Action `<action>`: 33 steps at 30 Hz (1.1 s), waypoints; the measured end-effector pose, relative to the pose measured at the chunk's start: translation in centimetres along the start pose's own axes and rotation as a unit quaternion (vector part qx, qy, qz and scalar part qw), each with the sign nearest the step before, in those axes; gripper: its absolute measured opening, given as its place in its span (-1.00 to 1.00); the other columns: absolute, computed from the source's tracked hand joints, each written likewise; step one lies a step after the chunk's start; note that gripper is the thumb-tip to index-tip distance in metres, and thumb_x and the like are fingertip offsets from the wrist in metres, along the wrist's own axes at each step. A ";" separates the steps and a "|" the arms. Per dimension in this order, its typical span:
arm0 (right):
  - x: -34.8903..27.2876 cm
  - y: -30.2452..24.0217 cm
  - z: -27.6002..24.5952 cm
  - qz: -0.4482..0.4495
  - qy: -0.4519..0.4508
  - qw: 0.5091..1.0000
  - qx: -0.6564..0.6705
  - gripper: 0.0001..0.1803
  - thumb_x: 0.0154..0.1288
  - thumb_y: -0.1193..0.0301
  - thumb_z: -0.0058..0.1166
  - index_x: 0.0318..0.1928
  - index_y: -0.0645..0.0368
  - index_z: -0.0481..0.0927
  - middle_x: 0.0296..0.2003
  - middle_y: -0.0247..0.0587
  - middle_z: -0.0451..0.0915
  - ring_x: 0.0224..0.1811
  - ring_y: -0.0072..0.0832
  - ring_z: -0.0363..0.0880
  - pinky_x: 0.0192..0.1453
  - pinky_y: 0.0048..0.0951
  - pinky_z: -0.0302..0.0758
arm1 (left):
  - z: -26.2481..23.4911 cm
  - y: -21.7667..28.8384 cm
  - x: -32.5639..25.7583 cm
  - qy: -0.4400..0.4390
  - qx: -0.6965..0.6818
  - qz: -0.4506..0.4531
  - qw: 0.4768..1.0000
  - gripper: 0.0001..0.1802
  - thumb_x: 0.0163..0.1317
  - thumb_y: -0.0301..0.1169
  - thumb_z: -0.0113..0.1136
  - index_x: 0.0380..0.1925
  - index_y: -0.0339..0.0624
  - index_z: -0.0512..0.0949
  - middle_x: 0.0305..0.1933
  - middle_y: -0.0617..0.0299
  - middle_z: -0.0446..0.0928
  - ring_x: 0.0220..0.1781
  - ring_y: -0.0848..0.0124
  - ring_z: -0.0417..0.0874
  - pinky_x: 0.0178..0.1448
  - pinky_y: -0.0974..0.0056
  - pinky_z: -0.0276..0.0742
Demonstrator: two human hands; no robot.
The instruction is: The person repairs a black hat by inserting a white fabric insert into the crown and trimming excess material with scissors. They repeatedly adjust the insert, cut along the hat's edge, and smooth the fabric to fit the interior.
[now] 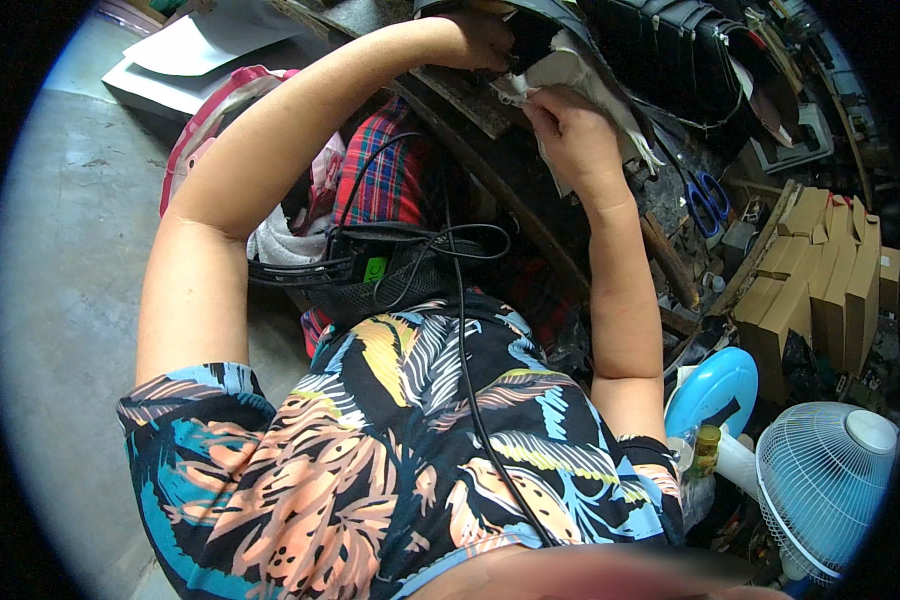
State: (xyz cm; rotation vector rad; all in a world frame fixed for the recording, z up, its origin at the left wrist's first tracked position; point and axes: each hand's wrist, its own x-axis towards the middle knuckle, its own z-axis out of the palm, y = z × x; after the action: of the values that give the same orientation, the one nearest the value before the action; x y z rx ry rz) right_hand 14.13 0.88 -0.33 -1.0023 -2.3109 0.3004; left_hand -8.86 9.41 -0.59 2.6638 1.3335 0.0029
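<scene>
My left hand [482, 40] reaches up to the top of the picture and presses on dark leather pieces [660, 45] at the edge of a worn wooden workbench [470, 100]. My right hand [568, 128] grips a crumpled pale cloth [580, 72] just below and to the right of the left hand. The cloth lies partly over the dark leather. Both forearms rise from my patterned shirt at the bottom.
Blue-handled scissors [708, 200] lie on the bench to the right. Brown cardboard boxes [820, 280] stand in a row at right. A white fan [830, 485] and a blue round lid [715, 392] sit lower right. White sheets [200, 50] lie at upper left on grey floor [70, 260].
</scene>
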 end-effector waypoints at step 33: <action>2.0 -0.7 -1.8 -0.103 -0.185 0.971 0.109 -0.65 0.27 0.17 0.19 -0.19 0.23 0.56 -0.22 0.05 0.61 -0.12 -0.02 0.56 0.02 -0.14 0.47 | -0.5 0.7 -3.4 0.127 -0.096 0.170 0.972 -0.80 0.12 -0.35 0.23 -0.27 -0.18 0.65 -0.24 0.02 0.62 -0.16 0.05 0.65 -0.04 0.09 0.55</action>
State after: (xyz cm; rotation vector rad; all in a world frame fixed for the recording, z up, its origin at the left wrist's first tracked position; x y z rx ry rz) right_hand 13.71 1.78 2.28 -0.6318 -2.6161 0.6893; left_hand -10.40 6.37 0.22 2.7506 0.8609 0.5035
